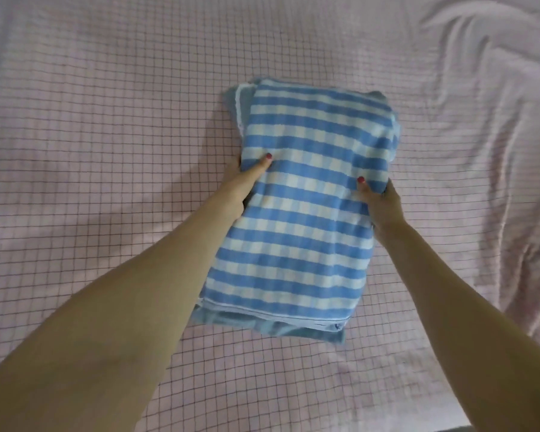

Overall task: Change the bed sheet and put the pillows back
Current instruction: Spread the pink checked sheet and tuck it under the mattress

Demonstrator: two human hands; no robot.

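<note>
Seen from above, two bare arms reach forward over a bed covered by a pink sheet (106, 120) with a thin dark grid. The left hand (247, 179) and right hand (378, 204) grip the two sides of a folded blue-and-white checked sheet (303, 207), thumbs on top, above the bed's middle. The pink sheet lies wrinkled at the right.
</note>
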